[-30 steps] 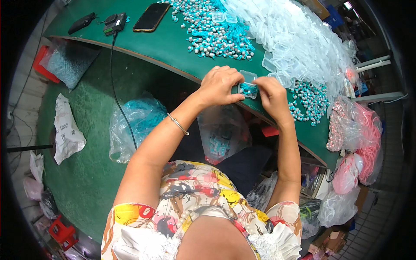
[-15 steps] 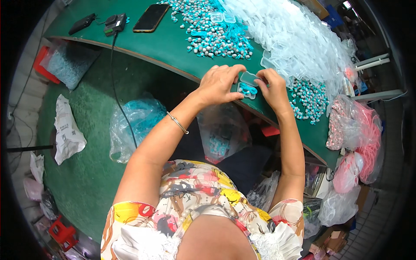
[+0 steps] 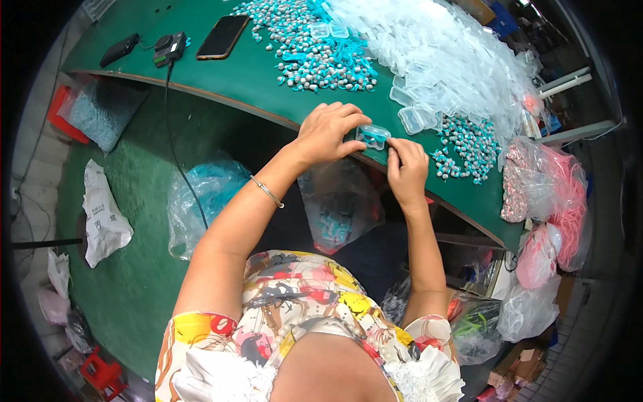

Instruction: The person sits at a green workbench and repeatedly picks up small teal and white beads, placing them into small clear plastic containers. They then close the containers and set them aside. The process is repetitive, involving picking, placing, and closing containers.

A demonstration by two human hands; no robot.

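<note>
A small clear plastic box (image 3: 373,136) holding a turquoise cord is at the green table's near edge, its lid down. My left hand (image 3: 329,130) grips its left end between thumb and fingers. At the right end, the index finger and thumb of my right hand (image 3: 407,167) press against the corner, the other fingers curled. Beyond my hands lies a heap of turquoise cords with silvery-grey beads (image 3: 325,63). A large pile of clear plastic boxes (image 3: 442,60) spreads to its right. More beaded pieces (image 3: 469,147) lie right of my right hand.
A phone (image 3: 222,37) and a small black device with a cable (image 3: 169,48) rest at the table's far left. Below the edge hangs a clear bag with small boxes (image 3: 335,224). Bags of pink cords (image 3: 566,201) hang at right. A red stool (image 3: 102,370) stands lower left.
The box's lid, raised half a second ago, is now down over the cord. My right hand has moved from the lid to the box's right end.
</note>
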